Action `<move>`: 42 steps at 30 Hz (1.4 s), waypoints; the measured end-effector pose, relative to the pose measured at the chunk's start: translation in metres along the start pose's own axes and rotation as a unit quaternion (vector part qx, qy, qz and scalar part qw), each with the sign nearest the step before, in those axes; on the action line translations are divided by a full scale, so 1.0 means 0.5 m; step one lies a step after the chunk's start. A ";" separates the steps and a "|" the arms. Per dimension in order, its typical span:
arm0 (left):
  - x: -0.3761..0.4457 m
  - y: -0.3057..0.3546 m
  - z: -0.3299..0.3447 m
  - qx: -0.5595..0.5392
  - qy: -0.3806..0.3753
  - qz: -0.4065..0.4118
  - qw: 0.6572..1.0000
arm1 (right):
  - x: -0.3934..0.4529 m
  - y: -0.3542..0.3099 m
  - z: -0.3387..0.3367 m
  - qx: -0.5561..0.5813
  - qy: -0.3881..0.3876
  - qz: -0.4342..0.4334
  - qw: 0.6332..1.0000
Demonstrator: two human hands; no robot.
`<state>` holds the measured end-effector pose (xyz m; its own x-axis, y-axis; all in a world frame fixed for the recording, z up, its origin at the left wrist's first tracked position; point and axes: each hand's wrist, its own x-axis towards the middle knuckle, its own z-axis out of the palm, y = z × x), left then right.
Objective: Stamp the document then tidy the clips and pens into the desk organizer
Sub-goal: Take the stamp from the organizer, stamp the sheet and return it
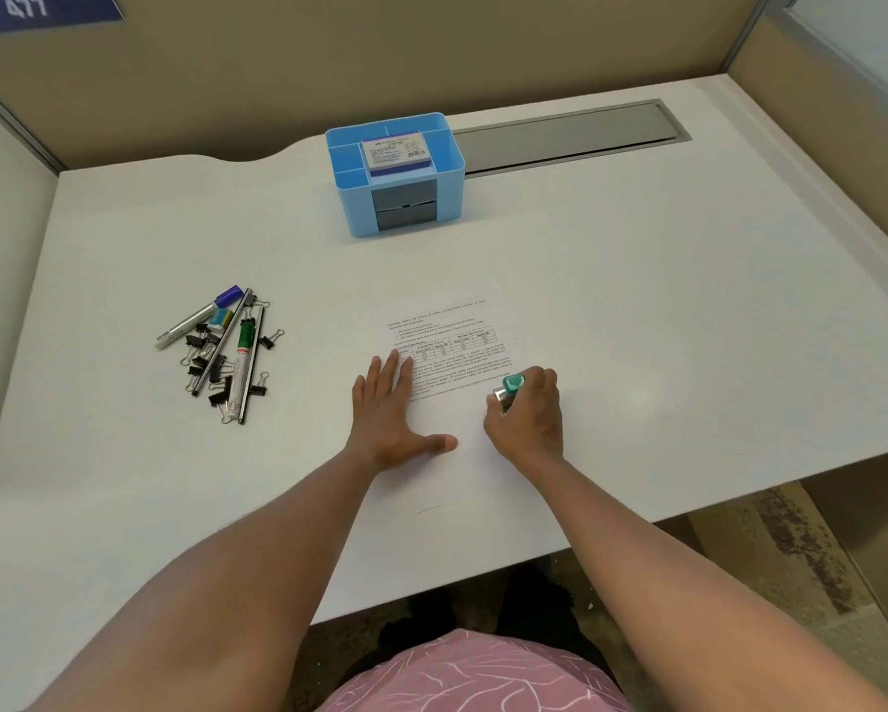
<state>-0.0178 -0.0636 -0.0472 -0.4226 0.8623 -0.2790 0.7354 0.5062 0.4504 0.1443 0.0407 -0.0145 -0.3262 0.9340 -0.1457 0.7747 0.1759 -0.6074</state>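
Meanwhile, the left hand (390, 411) lay flat with its fingers spread and straight, pressing on the left part of the document (449, 362), a printed sheet resting on the white desk (637, 300) directly in front of the person. The right hand (526, 416) had its fingers curled round a small stamp (508, 390) with a teal top and a silvery body, holding it down against the lower right area of the sheet, just below the printed text. To the left of the document, well apart from it, sat a loose heap of black binder clips (211, 359) mixed with pens (226, 352), among them a marker with a purple cap (198, 317) and another with a green band (240, 370). Farther back on the desk stood the blue desk organizer (395, 172), with a small white box (394, 155) sitting in its large top compartment and two grey drawers in its front face. A grey cable tray cover (570, 133) ran along the rear of the desk just to the right of the organizer.
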 end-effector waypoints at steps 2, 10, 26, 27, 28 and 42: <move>0.000 -0.001 0.000 0.000 0.002 0.001 1.000 | 0.001 0.000 0.000 -0.002 -0.002 0.000 1.000; 0.001 -0.002 0.003 0.000 0.005 -0.001 1.000 | 0.003 0.004 0.004 -0.001 0.001 -0.002 1.000; 0.003 0.010 -0.006 0.008 -0.006 -0.025 1.000 | 0.011 0.007 0.008 -0.024 -0.008 -0.003 1.000; 0.003 0.013 -0.008 0.010 -0.008 -0.027 1.000 | 0.012 0.007 0.007 -0.026 -0.008 -0.002 1.000; 0.003 0.015 -0.010 0.010 -0.010 -0.029 0.999 | 0.013 0.006 0.007 -0.027 -0.009 -0.001 1.000; 0.001 0.025 -0.030 -0.054 0.038 -0.036 0.997 | 0.099 -0.045 -0.059 0.177 0.060 0.040 0.982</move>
<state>-0.0167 -0.0566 -0.0291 -0.5137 0.8203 -0.2513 0.6424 0.5620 0.5211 0.1267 0.0923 0.0152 -0.1894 0.9739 -0.1249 0.5516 0.0003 -0.8341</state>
